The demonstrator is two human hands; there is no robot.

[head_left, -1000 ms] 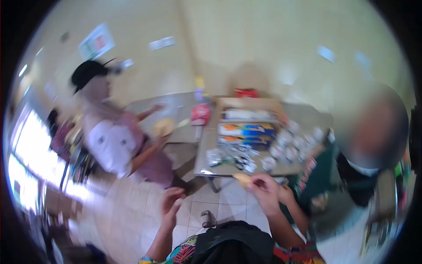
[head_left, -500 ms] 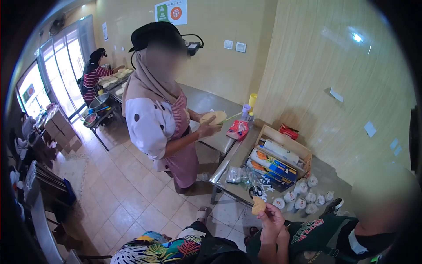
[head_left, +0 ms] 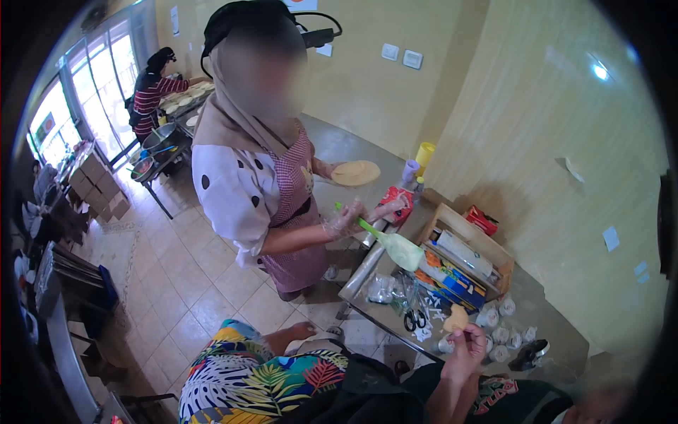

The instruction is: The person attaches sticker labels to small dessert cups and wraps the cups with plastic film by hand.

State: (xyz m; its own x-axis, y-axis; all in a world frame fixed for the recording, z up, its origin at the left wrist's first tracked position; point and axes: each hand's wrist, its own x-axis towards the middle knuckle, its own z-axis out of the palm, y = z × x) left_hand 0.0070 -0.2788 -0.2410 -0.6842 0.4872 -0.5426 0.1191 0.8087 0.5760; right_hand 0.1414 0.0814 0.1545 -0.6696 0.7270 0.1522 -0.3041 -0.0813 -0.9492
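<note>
A bitten tan piece of bread (head_left: pixel 455 318) is pinched between the thumb and fingers of my right hand (head_left: pixel 467 348), raised in front of the table. Another bare forearm lies close beside mine; whose it is I cannot tell. My left hand (head_left: pixel 301 329) reaches from a leaf-print sleeve at the lower middle, low over the floor; its fingers are too small to make out. Facing me, a co-worker in a checked apron holds a round flatbread (head_left: pixel 355 173) in one gloved hand. The other gloved hand holds a green-handled spatula (head_left: pixel 402 251) above the table's near end.
On the metal table (head_left: pixel 558 311) stand a wooden crate (head_left: pixel 505 272) with boxes and rolls, several white-wrapped bundles (head_left: pixel 500 332), scissors (head_left: pixel 415 321) and a red packet (head_left: pixel 397 201). A person in a dark shirt (head_left: pixel 494 392) is close at my right; another works at the back.
The co-worker has parted their hands and stretched the spatula out over the table, keeping the flatbread in the other hand. My right hand with the bread has shifted right and slightly up.
</note>
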